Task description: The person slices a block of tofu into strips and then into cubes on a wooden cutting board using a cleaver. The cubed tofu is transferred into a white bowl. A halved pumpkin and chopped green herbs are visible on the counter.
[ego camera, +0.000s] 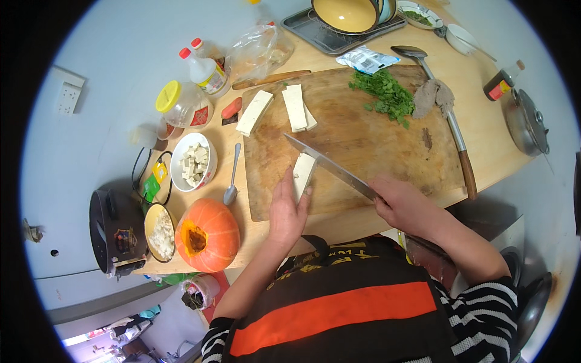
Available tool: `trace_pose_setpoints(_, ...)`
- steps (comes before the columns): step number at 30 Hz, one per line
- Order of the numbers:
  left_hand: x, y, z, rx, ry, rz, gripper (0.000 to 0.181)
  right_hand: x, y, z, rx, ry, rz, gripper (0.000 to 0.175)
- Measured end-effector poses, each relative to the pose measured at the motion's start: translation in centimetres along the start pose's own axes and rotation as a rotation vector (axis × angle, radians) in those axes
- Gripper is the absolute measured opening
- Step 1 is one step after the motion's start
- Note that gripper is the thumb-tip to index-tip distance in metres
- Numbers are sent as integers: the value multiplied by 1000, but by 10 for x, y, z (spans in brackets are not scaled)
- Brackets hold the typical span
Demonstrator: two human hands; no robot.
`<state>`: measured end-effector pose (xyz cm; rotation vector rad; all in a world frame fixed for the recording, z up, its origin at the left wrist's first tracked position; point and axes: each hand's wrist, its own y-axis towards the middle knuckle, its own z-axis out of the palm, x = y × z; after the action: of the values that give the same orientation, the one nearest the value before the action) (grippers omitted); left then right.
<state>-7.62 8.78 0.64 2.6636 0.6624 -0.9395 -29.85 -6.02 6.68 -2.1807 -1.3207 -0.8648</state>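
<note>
My left hand [289, 206] steadies a white tofu block [305, 171] near the front left of a wooden cutting board [363, 154], thumb on one side and fingers on the other. In my right hand [399, 199] is the handle of a kitchen knife [338, 169]. Its blade slants up and left across the board, at the far end of the block; whether it touches the tofu I cannot tell. Farther back lie a tofu slab [255, 113] at the left edge and stacked tofu slabs [297, 109] beside it. Chopped green herbs [386, 95] are heaped at the back right.
Left of the board are a bowl of tofu cubes [195, 165], a spoon [231, 190], a hollowed pumpkin [213, 236], and a bowl of rice [162, 233]. A long-handled turner [454, 131] with a grey cloth [433, 97] over it lies along the right edge. Bottles [209, 75] stand behind.
</note>
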Motion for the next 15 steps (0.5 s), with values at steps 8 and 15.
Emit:
trace_pose_setpoints(8,6,37,-24,-17,58,555,34,12,11,3,154,-176,181,19)
trace_pose_setpoints(15,13,38,-20,17,148,583,39,37,3,-9,55,-369,96,23)
